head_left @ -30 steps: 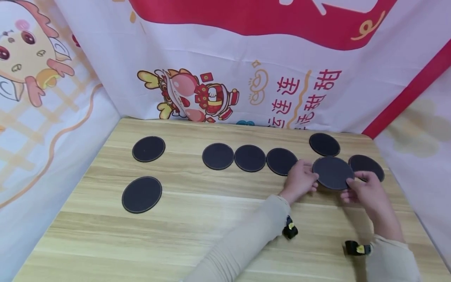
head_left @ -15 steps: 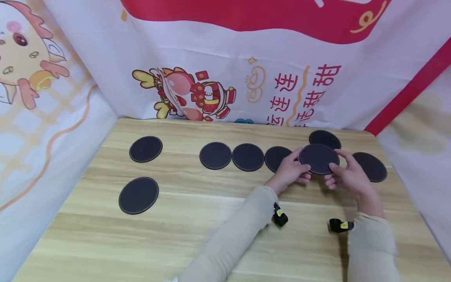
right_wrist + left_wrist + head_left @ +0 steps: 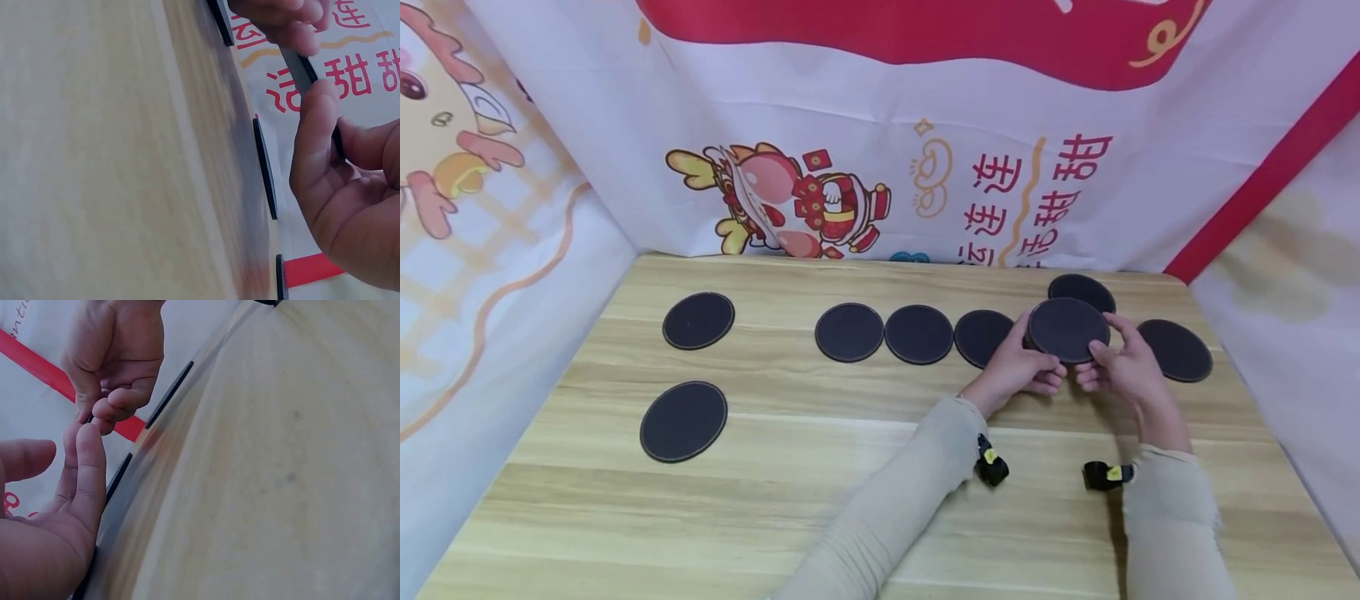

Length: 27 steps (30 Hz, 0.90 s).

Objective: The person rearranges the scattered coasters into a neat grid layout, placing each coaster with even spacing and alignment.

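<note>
A round black coaster (image 3: 1069,331) with a thin stitched line near its rim is held above the table between both hands. My left hand (image 3: 1017,367) grips its left edge, thumb at the near side. On the right edge, my right hand (image 3: 1129,367) pinches it between thumb and fingers, seen closely in the right wrist view, where the coaster (image 3: 299,67) shows nearly edge-on. Behind it another coaster (image 3: 1081,289) lies partly covered in the head view. A further coaster (image 3: 1176,350) rests right of my right hand. Left of my hands, a coaster (image 3: 981,337) is partly hidden by my left fingers.
Two more coasters, one in the middle (image 3: 919,334) and one beside it (image 3: 850,332), continue the row leftward. At the far left lie a back coaster (image 3: 698,320) and a front coaster (image 3: 683,421). Printed cloth (image 3: 820,108) hangs behind the wooden table (image 3: 775,500).
Both hands have carried the held coaster back and to the left, so it now overlaps the back-right coaster in view. The head view has shifted slightly.
</note>
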Available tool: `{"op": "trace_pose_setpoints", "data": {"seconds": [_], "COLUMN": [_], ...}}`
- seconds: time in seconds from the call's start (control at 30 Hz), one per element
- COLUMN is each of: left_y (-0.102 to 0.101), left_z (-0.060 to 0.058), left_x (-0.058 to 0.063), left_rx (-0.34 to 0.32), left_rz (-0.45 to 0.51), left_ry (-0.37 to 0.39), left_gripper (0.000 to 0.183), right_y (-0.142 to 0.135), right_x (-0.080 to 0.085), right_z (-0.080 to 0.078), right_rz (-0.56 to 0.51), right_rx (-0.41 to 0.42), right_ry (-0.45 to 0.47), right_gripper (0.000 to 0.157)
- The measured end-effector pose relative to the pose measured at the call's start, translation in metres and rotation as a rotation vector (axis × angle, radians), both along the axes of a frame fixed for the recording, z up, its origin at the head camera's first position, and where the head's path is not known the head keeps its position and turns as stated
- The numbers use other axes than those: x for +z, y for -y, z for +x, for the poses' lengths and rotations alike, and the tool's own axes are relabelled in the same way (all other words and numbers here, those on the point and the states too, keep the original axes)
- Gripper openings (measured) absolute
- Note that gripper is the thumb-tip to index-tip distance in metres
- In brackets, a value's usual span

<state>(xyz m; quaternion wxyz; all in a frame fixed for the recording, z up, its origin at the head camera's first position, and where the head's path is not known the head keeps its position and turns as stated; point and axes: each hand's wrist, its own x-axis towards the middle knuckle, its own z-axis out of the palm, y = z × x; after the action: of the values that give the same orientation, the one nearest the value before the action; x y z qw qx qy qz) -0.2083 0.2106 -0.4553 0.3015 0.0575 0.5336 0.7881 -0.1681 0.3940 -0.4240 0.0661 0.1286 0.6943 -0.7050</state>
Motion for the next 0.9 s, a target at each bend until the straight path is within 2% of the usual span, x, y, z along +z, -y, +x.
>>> {"op": "trace_pose_setpoints", "data": {"seconds": [0.23,0.43,0.6,0.9], "left_y": [-0.002,-0.003,-0.003,-0.001], "left_z": [-0.002,0.000,0.001,0.001], "left_x": [-0.006,-0.005,-0.006,-0.007], "left_rx": [0.005,0.015,0.016,0.001], "left_rz": [-0.005,-0.062,-0.086,-0.080], "left_ry": [-0.001,-0.006,0.012,0.016], "left_gripper": [0.096,0.088,0.079,0.073], "right_y": [0.003,0.002,0.002,0.004], "right_x": [-0.003,-0.006,-0.009,-0.014], "right_z": [-0.005,-0.005,-0.004,-0.007], "right_rz": [0.104,0.152,0.170,0.369], "right_rx": [-0.008,-0.035,0.008,0.054], "right_ry": [0.056,0.123,0.175,0.212], "right_gripper": [0.069,0.067,0.069,0.073]}}
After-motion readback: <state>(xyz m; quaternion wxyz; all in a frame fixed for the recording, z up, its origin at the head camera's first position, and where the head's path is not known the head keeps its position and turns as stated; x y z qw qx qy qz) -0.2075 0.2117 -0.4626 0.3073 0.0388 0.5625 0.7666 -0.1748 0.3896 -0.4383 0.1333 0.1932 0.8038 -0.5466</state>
